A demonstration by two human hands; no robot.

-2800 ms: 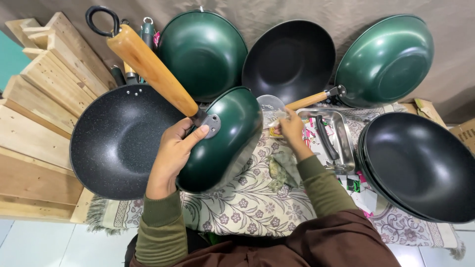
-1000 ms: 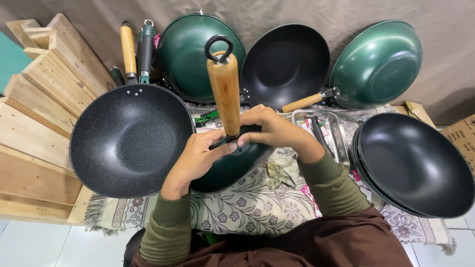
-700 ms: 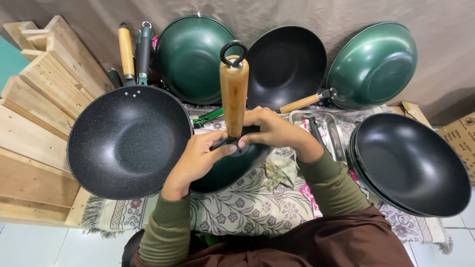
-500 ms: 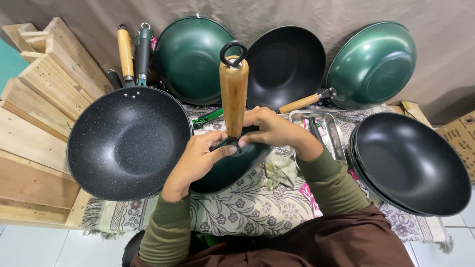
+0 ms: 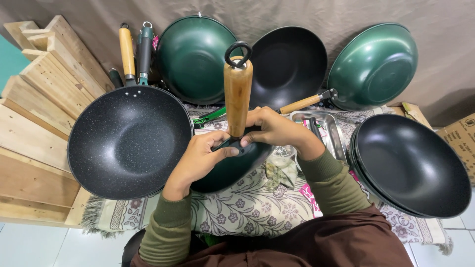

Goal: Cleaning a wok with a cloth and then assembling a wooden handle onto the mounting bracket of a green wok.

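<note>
green wok (image 5: 230,168) – wooden handle (image 5: 237,96) upright | left hand (image 5: 200,158), right hand (image 5: 272,128) both gripping handle base – equally near

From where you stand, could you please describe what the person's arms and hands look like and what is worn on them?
Both arms wear long olive-green knit sleeves with ribbed cuffs that end at the wrists. The left hand and right hand are bare: no gloves, and no rings, watch or bracelet show. Below the sleeves, a dark brown garment covers the lap.
</note>
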